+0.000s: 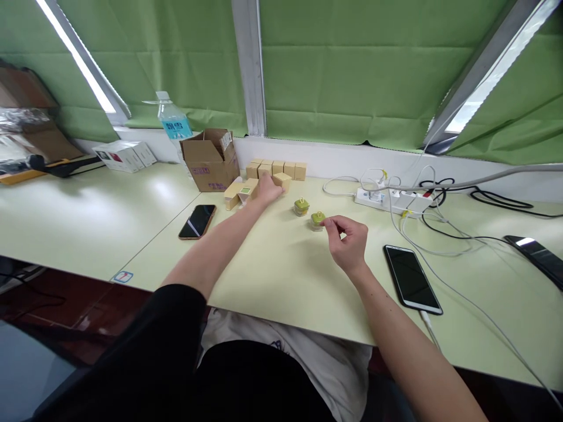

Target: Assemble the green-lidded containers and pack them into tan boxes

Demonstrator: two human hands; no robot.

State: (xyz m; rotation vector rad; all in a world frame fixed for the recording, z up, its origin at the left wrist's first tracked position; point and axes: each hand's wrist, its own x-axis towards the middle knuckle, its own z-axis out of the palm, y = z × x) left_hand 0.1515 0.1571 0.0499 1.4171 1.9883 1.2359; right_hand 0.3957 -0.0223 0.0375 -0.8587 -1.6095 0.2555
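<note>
My left hand (267, 190) reaches across the table, its fingers closed at a small yellowish cardboard box (282, 180) that sits tilted; part of the grip is hidden by the hand. A pinch of thumb and forefinger brings my right hand (349, 241) to the edge of a small clear container with a green lid (317, 220). Just behind it to the left stands a second green-lidded container (301, 206). Beside my left hand are another small box (233, 194) and an opened-looking box with a green mark (247, 190).
Several small boxes (290, 169) line the wall. An open carton (211, 164) and a water bottle (175, 120) stand left of them. Phones lie at left (197, 221) and right (412, 276). A power strip (391, 199) with tangled cables occupies the back right.
</note>
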